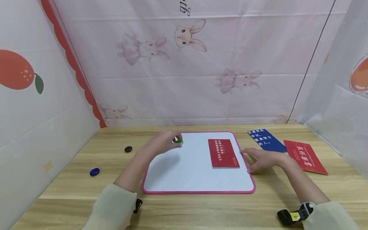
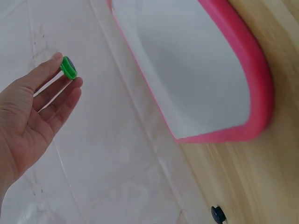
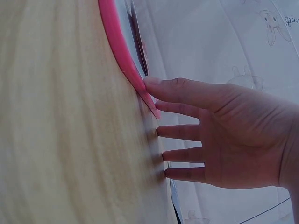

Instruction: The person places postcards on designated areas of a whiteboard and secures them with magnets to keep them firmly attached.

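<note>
Between thumb and fingertips, my left hand [image 1: 166, 142] pinches a round green whiteboard magnet [image 1: 179, 141] above the upper left part of a pink-framed whiteboard [image 1: 184, 172]. In the left wrist view the magnet [image 2: 69, 68] shows a dark disc on one face. A red card [image 1: 223, 153] with white writing lies on the board's right half. My right hand [image 1: 263, 158] is at the board's right edge, its fingers spread and fairly straight. The right wrist view shows its thumb [image 3: 175, 88] touching the pink frame [image 3: 122, 60], the other fingertips down by the wooden table.
Left of the board lie a black magnet [image 1: 128, 149] and a blue magnet [image 1: 94, 172]. A blue card [image 1: 267, 140] and another red card [image 1: 305, 156] lie on the table to the right, beyond my right hand. A rabbit-print cloth [image 1: 184, 95] hangs behind the table.
</note>
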Demonstrator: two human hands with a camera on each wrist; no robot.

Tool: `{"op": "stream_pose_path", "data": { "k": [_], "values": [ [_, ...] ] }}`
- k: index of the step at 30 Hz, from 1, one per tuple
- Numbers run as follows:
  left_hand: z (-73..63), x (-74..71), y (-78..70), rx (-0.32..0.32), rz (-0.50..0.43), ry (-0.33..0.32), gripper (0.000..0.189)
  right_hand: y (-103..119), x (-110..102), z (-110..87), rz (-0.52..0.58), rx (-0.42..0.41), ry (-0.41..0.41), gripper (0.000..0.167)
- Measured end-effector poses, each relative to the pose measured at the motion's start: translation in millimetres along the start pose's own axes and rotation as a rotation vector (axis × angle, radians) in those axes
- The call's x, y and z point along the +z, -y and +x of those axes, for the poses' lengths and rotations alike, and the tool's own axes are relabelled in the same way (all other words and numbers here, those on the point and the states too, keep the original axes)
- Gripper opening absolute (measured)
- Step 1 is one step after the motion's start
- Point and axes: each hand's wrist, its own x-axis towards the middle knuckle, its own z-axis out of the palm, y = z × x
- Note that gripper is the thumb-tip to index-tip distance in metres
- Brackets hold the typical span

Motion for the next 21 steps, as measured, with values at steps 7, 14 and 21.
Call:
{"op": "stream_pose_path", "data": {
  "k": [7, 14, 21],
  "values": [
    [10.6, 3.7, -9.1, 0.049, 0.007, 0.011, 0.012, -2, 1, 0.9, -0.003, 0.004, 0.001, 0.082],
    [22.1, 5.6, -16.7, 0.102, -0.008, 0.006, 0.012, -2, 0, -0.3, 0.011, 0.010, 0.002, 0.082],
    [34.0, 10.3, -23.0, 0.091, -0.008, 0.024, 0.016, -2, 1, 0.0, 0.012, 0.011, 0.004, 0.082]
  ]
}}
